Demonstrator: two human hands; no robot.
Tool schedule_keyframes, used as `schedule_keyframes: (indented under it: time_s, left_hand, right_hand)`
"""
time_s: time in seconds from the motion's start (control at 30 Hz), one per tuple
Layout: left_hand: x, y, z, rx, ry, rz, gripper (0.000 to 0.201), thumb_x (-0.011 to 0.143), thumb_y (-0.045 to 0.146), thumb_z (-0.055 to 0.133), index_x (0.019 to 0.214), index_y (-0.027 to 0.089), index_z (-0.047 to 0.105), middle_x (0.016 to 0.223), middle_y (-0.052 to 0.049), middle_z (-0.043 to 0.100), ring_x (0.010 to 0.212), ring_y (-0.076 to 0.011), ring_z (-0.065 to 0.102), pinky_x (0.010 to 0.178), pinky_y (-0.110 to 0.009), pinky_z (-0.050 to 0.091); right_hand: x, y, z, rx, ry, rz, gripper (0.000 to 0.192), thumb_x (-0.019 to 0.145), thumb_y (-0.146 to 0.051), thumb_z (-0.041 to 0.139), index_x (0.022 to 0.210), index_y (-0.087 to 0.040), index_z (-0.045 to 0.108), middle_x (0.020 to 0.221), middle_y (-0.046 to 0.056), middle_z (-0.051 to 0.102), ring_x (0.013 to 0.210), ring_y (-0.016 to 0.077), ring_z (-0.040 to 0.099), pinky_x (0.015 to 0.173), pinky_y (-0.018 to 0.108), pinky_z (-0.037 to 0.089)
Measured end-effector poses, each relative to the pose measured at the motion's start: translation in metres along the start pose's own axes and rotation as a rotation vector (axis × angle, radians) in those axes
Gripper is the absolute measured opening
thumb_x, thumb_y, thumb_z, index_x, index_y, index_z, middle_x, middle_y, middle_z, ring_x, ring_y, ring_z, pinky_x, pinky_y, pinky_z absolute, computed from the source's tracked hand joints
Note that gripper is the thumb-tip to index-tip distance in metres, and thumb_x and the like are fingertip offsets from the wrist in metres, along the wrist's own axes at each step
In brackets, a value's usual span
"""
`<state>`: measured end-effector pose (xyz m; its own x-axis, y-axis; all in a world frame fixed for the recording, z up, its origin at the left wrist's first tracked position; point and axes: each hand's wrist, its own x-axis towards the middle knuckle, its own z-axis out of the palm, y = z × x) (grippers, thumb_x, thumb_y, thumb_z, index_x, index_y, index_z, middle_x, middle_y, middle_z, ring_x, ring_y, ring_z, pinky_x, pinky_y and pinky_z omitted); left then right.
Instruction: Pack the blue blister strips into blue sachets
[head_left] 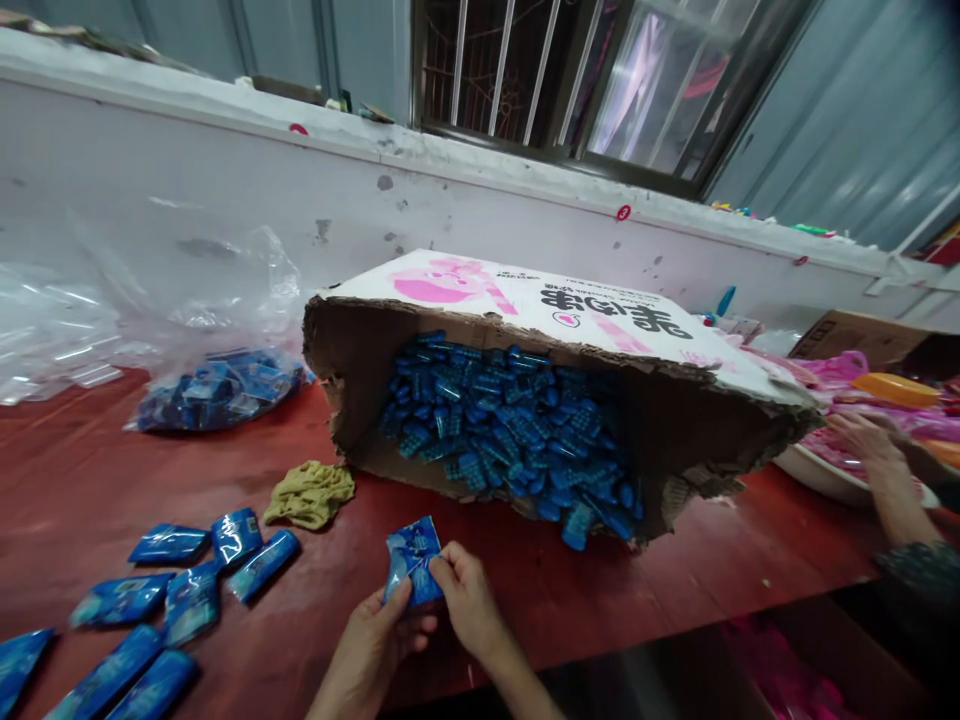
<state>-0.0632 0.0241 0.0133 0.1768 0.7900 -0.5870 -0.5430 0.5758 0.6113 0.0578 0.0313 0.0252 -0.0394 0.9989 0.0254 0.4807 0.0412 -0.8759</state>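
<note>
Small blue packet [412, 560] pinched above red table [675, 560] edge | left hand [375, 645], right hand [469, 600]: fingers closed on packet | torn box [540, 310] tipped sideways, blue pieces [510, 430] within reach | filled packets [187, 590] laid left.

a yellow rag [310, 493] lies near the torn cardboard box [525, 330]; a co-worker's hand [862, 437] rests far right.

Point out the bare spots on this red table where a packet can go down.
Bare table lies between the plastic bag, the cloth and the laid packets. More lies right of the hands, before the cardboard box. The left front is crowded.
</note>
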Motion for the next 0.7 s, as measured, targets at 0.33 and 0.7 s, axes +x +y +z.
schedule_keyframes:
  time_s: [0.33,0.7]
  left_hand:
    - [-0.017,0.003,-0.003,0.056,0.082,-0.027,0.018,0.062,0.020,0.070,0.073,0.012,0.058,0.057,-0.004,0.067,0.053,-0.0164,0.064,0.044,-0.021,0.047]
    - [-0.024,-0.002,-0.011,-0.050,0.137,-0.127,0.020,0.070,0.033,0.063,0.073,0.015,0.054,0.051,-0.002,0.064,0.056,-0.0190,0.065,0.044,-0.023,0.047]
  right_hand:
    - [0.097,0.007,-0.034,-0.453,0.180,0.060,0.037,0.080,-0.009,0.045,0.117,-0.018,0.048,0.119,0.016,0.047,0.108,0.0273,0.048,0.085,0.039,0.039]
    - [0.052,0.014,-0.060,-0.190,0.178,0.057,0.039,0.077,-0.019,0.047,0.116,-0.020,0.041,0.101,0.007,0.056,0.086,0.0200,0.060,0.070,0.034,0.051]
